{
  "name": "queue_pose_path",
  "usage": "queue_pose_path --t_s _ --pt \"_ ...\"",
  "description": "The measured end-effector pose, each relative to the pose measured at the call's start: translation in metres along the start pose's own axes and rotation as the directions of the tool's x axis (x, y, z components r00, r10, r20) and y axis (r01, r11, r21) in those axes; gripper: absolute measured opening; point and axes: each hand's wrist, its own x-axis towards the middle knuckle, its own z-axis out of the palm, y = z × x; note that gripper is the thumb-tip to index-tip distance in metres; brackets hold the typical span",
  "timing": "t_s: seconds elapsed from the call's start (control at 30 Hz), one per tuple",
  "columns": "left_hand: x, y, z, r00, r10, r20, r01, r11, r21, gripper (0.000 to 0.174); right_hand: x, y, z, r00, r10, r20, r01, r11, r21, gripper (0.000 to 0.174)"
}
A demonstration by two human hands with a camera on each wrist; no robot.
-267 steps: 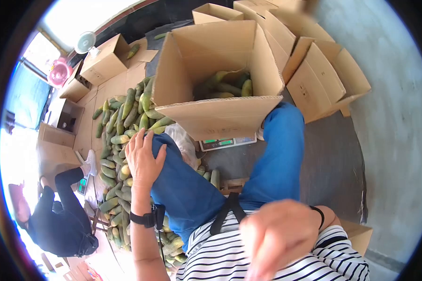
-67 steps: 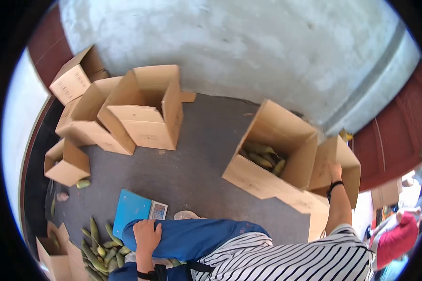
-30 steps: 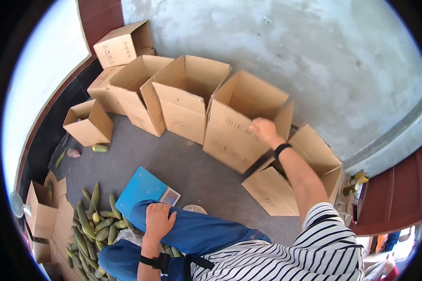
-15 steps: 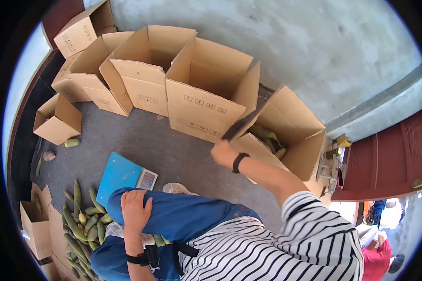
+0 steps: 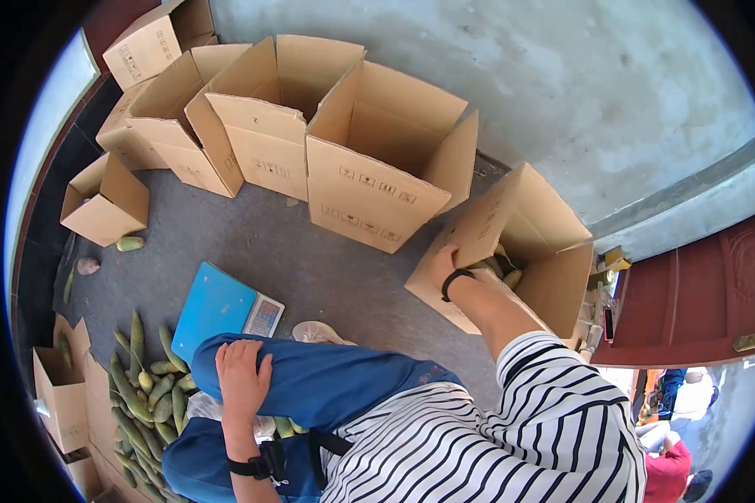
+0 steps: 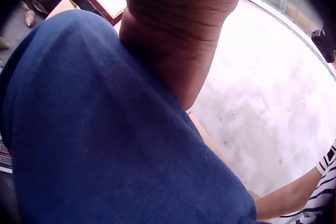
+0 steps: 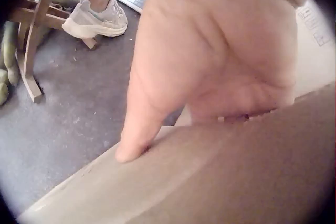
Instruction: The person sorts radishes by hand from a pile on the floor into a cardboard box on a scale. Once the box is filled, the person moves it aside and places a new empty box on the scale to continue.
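Observation:
My right hand [image 5: 445,267] grips the near left edge of a cardboard box [image 5: 566,289] that holds several cucumbers [image 5: 512,277]. In the right wrist view, the thumb of the right hand [image 7: 210,61] lies along one face of the cardboard [image 7: 220,166], while the other fingers go behind its edge, mostly hidden. A flap [image 5: 482,220] of this box stands up beside the hand. My left hand [image 5: 242,377] rests on the knee of the blue trousers [image 5: 335,381], fingers relaxed. The left wrist view shows mainly that trouser leg [image 6: 105,119] and the underside of the wrist [image 6: 178,29].
A row of open cardboard boxes [image 5: 377,197] curves along the wall. A blue scale [image 5: 214,310] lies on the floor by the knee, near a heap of cucumbers [image 5: 143,402]. A small box [image 5: 105,205] stands at left. A person in red [image 5: 667,474] is at far right.
The box of cucumbers has gone from the scale to the right. My right hand has shifted a tall box left into the row, let it go, and taken hold of the cucumber box.

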Motion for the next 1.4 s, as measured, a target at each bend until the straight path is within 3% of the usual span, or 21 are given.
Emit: queue_pose_path --t_s 0.07,0.13,0.27,0.4,0.47,0.53,0.63,0.7,0.73,0.77,0.8,0.83,0.9,0.93,1.0,1.03,1.07,1.1,1.17,1.23,1.4 --pt "0.000 0.000 0.001 1.000 -0.010 0.001 0.010 1.000 -0.012 0.026 -0.014 -0.001 0.015 0.997 -0.054 -0.061 0.059 0.994 0.088 0.040" --pt "-0.002 -0.002 0.000 1.000 -0.010 0.021 0.011 1.000 -0.020 0.025 -0.009 -0.027 0.044 0.988 0.146 0.057 -0.144 0.989 -0.044 0.040" --pt "-0.006 -0.005 0.003 1.000 0.000 0.017 0.000 1.000 -0.004 0.025 -0.020 -0.037 0.107 0.989 0.145 0.002 -0.145 0.989 0.005 0.039" --pt "-0.007 -0.006 0.008 0.999 -0.029 0.017 0.030 0.999 -0.015 0.025 -0.073 -0.015 0.141 1.000 0.006 -0.023 -0.007 0.999 -0.051 0.035" --pt "-0.007 -0.004 0.003 0.999 -0.045 0.010 0.045 0.999 -0.008 0.026 -0.094 -0.013 0.162 0.990 -0.107 0.096 0.111 0.993 -0.035 0.032" --pt "-0.008 0.005 -0.010 0.999 -0.045 0.031 0.049 0.983 -0.175 0.031 -0.093 -0.028 0.202 0.963 -0.139 0.229 0.115 0.987 0.117 0.031" --pt "-0.017 0.017 -0.028 0.992 -0.123 -0.020 0.097 0.868 -0.486 0.034 -0.101 0.000 0.177 0.957 -0.145 0.251 0.034 0.915 0.402 0.033" --pt "-0.032 0.023 -0.038 0.986 -0.163 -0.037 0.107 0.788 -0.606 0.035 -0.101 0.044 0.110 0.948 -0.320 0.006 0.190 0.579 0.793 0.032" --pt "-0.037 0.024 -0.039 0.984 -0.174 -0.041 0.114 0.785 -0.610 0.035 -0.095 0.064 0.064 0.957 -0.191 -0.220 0.287 0.495 0.820 0.027" --pt "-0.044 0.025 -0.040 0.972 -0.231 -0.040 0.152 0.748 -0.646 0.035 -0.113 0.098 -0.003 0.895 0.064 -0.442 0.378 0.417 0.826 0.023" --pt "-0.051 0.025 -0.042 0.959 -0.282 -0.036 0.184 0.713 -0.677 0.035 -0.114 0.119 -0.049 0.735 0.326 -0.595 0.502 0.329 0.800 0.022" --pt "-0.056 0.022 -0.040 0.944 -0.326 -0.045 0.204 0.687 -0.698 0.035 -0.108 0.140 -0.083 0.706 0.415 -0.574 0.479 0.318 0.819 0.025" --pt "-0.065 0.020 -0.042 0.929 -0.366 -0.051 0.224 0.668 -0.710 0.034 -0.102 0.176 -0.148 0.279 0.656 -0.701 0.606 0.446 0.659 0.031" --pt "-0.070 0.019 -0.044 0.912 -0.408 -0.045 0.251 0.642 -0.725 0.034 -0.083 0.179 -0.148 0.258 0.647 -0.717 0.624 0.455 0.635 0.031" --pt "-0.079 0.019 -0.042 0.905 -0.421 -0.057 0.258 0.652 -0.713 0.033 -0.023 0.180 -0.145 0.429 0.510 -0.745 0.521 0.534 0.666 0.046" --pt "-0.086 0.020 -0.039 0.905 -0.422 -0.059 0.267 0.669 -0.694 0.032 -0.031 0.185 -0.150 0.715 0.335 -0.614 0.512 0.347 0.786 0.047" --pt "-0.092 0.020 -0.037 0.912 -0.404 -0.076 0.242 0.677 -0.695 0.032 -0.024 0.179 -0.154 0.652 0.344 -0.675 0.576 0.353 0.737 0.041" --pt "-0.097 0.020 -0.036 0.913 -0.400 -0.082 0.247 0.701 -0.669 0.032 -0.020 0.181 -0.153 0.758 0.218 -0.615 0.527 0.350 0.774 0.034" --pt "-0.105 0.014 -0.029 0.897 -0.438 -0.052 0.302 0.696 -0.651 0.035 -0.015 0.157 -0.136 0.614 0.226 -0.756 0.626 0.442 0.642 0.029" --pt "-0.103 0.008 -0.020 0.889 -0.438 -0.132 0.269 0.733 -0.625 0.036 -0.037 0.137 -0.124 0.605 0.143 -0.783 0.616 0.538 0.575 0.022" --pt "-0.031 0.044 -0.039 0.914 -0.344 -0.213 0.189 0.828 -0.527 0.048 -0.128 0.106 -0.094 0.569 0.041 -0.821 0.758 0.362 0.543 0.018"
